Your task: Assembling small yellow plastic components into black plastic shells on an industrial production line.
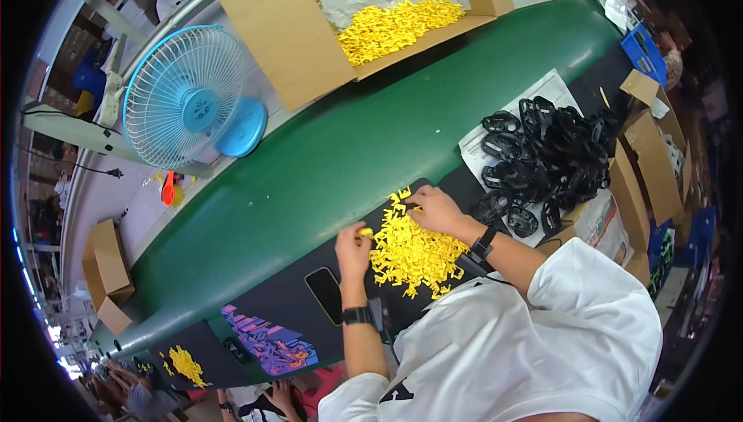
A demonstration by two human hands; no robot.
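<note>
A dark smartphone lies just beside the person's left hand, whose fingers pinch a small yellow plastic piece at the left edge of the heap of yellow pieces. The heap lies rightward and bodyward of that pinch, its long axis running from a narrow far tip toward the shirt. The right hand is nearer, fingertips over the heap's far part; whether they grip anything cannot be told.
</note>
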